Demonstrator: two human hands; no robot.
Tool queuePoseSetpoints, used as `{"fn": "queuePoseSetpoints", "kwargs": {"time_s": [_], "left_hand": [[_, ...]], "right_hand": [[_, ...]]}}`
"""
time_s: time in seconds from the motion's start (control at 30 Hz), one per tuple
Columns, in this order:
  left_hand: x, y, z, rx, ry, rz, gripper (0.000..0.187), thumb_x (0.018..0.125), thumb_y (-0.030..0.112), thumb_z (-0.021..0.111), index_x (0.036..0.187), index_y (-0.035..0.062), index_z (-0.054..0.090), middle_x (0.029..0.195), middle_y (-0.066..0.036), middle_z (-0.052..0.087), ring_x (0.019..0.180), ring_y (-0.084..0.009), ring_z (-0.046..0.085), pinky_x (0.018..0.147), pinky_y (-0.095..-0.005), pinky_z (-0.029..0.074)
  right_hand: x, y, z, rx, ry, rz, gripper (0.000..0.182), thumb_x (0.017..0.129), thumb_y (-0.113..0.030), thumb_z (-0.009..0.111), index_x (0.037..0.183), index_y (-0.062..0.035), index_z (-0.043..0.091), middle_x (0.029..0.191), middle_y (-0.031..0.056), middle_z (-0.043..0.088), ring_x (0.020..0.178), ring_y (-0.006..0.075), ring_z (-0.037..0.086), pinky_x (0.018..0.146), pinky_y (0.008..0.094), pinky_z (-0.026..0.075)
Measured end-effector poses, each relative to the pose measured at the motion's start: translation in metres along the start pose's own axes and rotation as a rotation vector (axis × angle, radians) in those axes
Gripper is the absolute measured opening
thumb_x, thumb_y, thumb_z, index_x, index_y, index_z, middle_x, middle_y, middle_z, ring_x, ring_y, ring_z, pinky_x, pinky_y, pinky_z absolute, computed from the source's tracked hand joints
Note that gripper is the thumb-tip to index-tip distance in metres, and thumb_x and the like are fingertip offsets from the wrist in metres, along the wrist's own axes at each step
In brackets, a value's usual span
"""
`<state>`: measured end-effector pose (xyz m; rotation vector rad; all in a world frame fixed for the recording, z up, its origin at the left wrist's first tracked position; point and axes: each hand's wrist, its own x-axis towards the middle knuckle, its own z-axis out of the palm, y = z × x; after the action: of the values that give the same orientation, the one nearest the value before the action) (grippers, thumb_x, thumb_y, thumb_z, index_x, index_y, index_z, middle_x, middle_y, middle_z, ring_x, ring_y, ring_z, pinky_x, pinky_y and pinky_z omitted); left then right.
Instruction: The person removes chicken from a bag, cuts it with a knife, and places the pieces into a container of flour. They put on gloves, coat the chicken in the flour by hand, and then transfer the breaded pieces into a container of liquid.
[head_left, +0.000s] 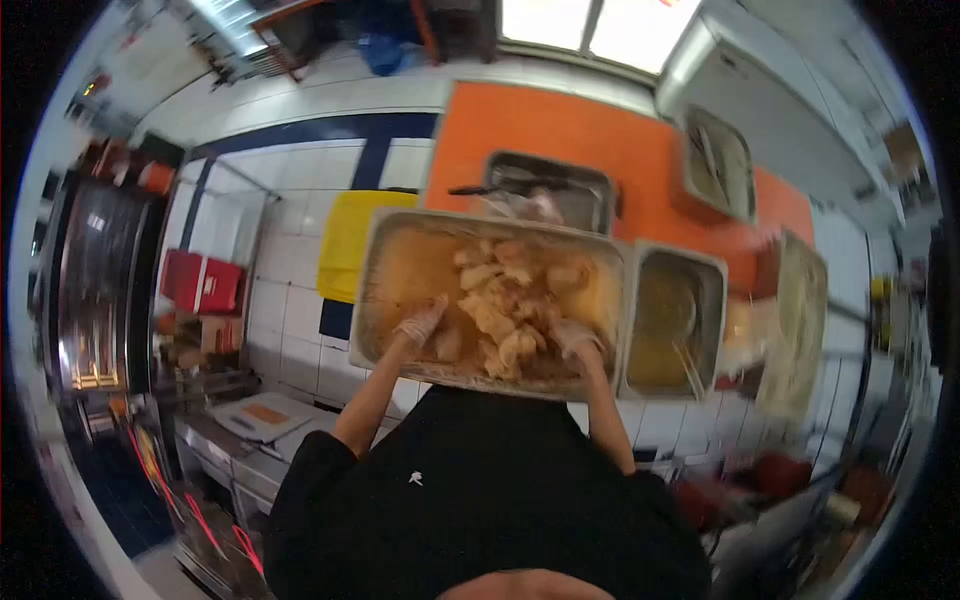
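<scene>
Gloved hands work in a large rectangular steel pan (385, 290) of pale battered chicken pieces (505, 300): left hand (420, 325) and right hand (575, 338) press loosely curled fingers into the pile. Beyond, a smaller steel pan (550, 185) sits on the orange counter (520, 125).

A bright orange tabletop (520, 135) carries several metal pans. A large rectangular steel pan (390, 290) holding battered pieces sits nearest, with a smaller deep steel pan (715, 275) of yellowish liquid just beside it. Behind them stands a dark steel pan (600, 190), and another steel tray (735, 150) lies farther off.
</scene>
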<state>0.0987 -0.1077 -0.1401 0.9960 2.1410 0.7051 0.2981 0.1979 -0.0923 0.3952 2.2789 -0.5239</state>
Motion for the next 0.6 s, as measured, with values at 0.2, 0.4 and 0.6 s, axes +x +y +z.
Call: {"fn": "queuePoseSetpoints", "kwargs": {"time_s": [0.2, 0.4, 0.6], "left_hand": [[0.029, 0.134, 0.01, -0.617, -0.127, -0.337, 0.071, 0.095, 0.056, 0.038, 0.145, 0.0061, 0.028, 0.133, -0.015, 0.048, 0.118, -0.025, 0.05, 0.098, -0.0386, 0.043], [0.054, 0.142, 0.003, -1.046, -0.054, -0.418, 0.057, 0.096, 0.055, 0.037, 0.121, 0.0062, 0.055, 0.108, -0.006, 0.061, 0.096, -0.0168, 0.059, 0.084, -0.0314, 0.049], [0.062, 0.068, -0.038, -0.711, 0.213, -0.011, 0.043, 0.093, 0.041, 0.052, 0.113, 0.0042, 0.062, 0.099, -0.006, 0.066, 0.094, -0.0176, 0.058, 0.086, -0.0318, 0.044]], "right_hand": [[0.043, -0.016, 0.043, 0.956, 0.178, -0.149, 0.082, 0.095, -0.064, 0.029, 0.151, -0.0068, 0.013, 0.106, 0.0119, 0.057, 0.098, 0.0207, 0.053, 0.092, 0.0378, 0.042], [-0.033, -0.042, -0.042, 1.66, 0.132, 0.006, 0.069, 0.092, -0.064, 0.04, 0.125, -0.0046, 0.053, 0.123, 0.0094, 0.053, 0.112, 0.0219, 0.047, 0.097, 0.0355, 0.036], [0.053, 0.039, 0.015, 0.585, 0.59, 0.293, 0.029, 0.092, -0.026, 0.054, 0.101, -0.0013, 0.064, 0.092, 0.0149, 0.063, 0.064, 0.0214, 0.054, 0.06, 0.0371, 0.044]]}}
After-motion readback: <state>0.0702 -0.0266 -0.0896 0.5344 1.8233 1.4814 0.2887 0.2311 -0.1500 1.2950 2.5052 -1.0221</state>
